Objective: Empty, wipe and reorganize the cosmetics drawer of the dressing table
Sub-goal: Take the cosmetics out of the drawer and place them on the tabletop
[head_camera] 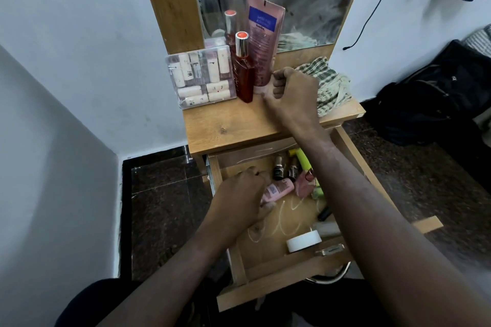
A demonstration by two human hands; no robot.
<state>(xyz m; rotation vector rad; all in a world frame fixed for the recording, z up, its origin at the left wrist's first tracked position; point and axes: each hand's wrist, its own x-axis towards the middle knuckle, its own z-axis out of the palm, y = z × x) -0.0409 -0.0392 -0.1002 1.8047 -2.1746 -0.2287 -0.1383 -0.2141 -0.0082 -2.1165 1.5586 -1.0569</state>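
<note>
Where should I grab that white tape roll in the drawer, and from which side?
Grip the tape roll across its outer rim, coming straight down from above. It lies flat near the drawer front, with its round top face up and bare wood to its left. A clear bottle lies just behind it and the front wall is close, so a pinch left to right probably fits best.

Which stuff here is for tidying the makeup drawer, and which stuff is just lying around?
For the job:
drawer
small pink tube, in the left hand
tall pink tube, by the right hand
nail polish bottles
white tape roll
clear box
red bottle
checked cloth

Just lying about:
black bag
black cable
</note>
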